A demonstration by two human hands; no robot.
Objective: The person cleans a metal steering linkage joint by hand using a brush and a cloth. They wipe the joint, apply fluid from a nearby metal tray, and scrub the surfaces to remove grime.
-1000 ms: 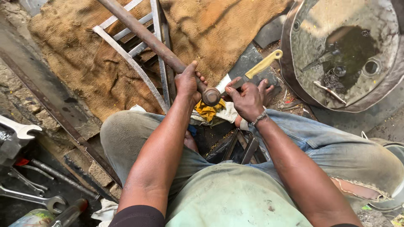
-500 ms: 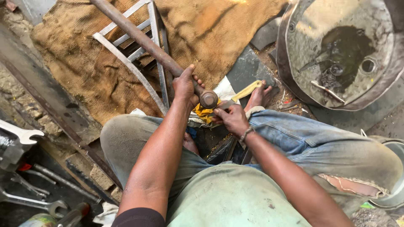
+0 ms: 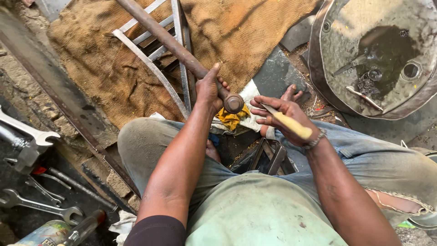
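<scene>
We've pulled the yellow-handled tool (image 3: 291,124) back w/ our right hand (image 3: 278,116), fingers loosely curled on it, left hand (image 3: 210,89) still clamped on the rod (image 3: 175,45).

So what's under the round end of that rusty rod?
Under the rod end sits a yellow rag on white cloth. The left hand grips the rod, and the cloth covers whatever lies below.

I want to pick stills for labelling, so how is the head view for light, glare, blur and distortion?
Head view: even daylight with soft shadows; glare only on the wet top of the steel drum; the left hand on the rusty rod and the right hand with the yellow-handled tool are sharp; the wide lens bends the edges, as at the wrenches.
</scene>
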